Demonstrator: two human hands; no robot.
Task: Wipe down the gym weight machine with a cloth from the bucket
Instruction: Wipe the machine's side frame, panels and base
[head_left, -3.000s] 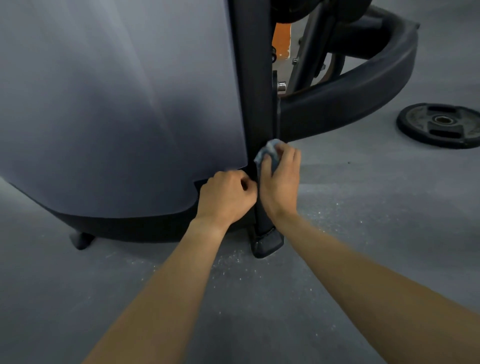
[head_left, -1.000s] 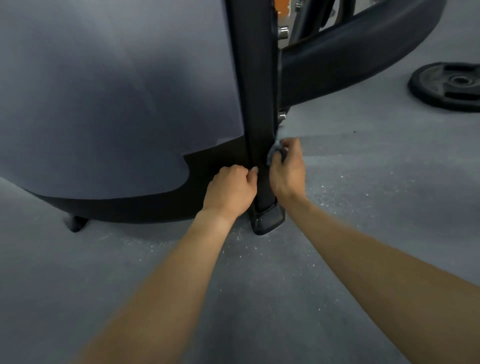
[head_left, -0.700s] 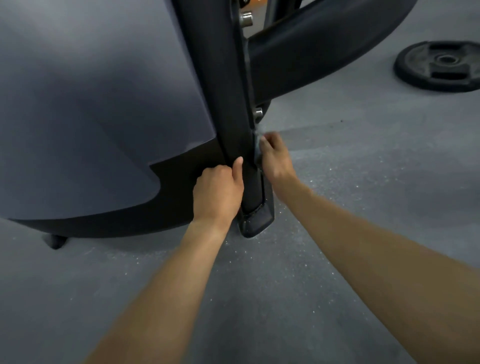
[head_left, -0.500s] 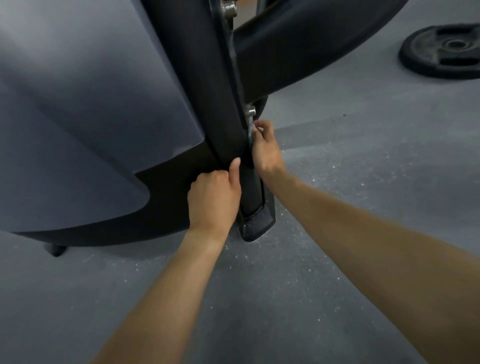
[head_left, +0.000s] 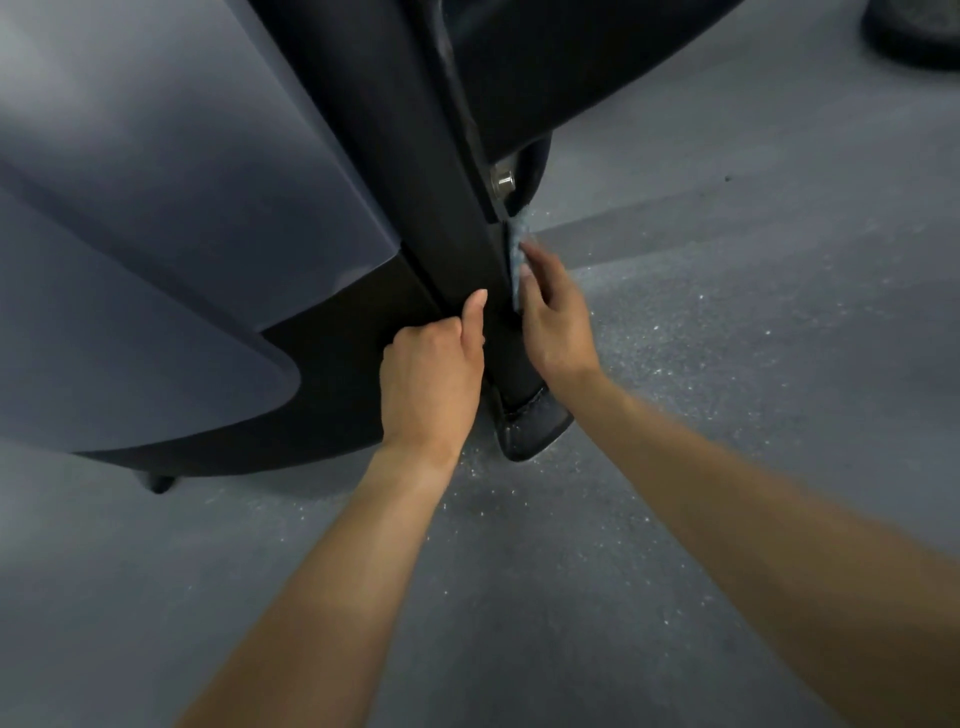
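The gym machine fills the upper left: a grey shroud (head_left: 156, 208) and a black upright post (head_left: 441, 223) that ends in a rubber foot (head_left: 532, 428) on the floor. My right hand (head_left: 556, 327) holds a small blue-grey cloth (head_left: 517, 249) against the post's right side, just below a silver bolt (head_left: 503, 181). Most of the cloth is hidden between the hand and the post. My left hand (head_left: 428, 379) rests as a fist against the post's left edge, with its thumb pointing up along the post. No bucket is in view.
A thick black curved frame arm (head_left: 571, 62) runs off to the upper right above my right hand. A black weight plate (head_left: 919, 31) lies on the grey speckled floor at the top right corner. A small black machine foot (head_left: 157, 483) stands at the lower left.
My right hand has slid the cloth down the post's right side, then up a little toward the bolt. My left hand stayed by the post. The view has moved closer and tilted.
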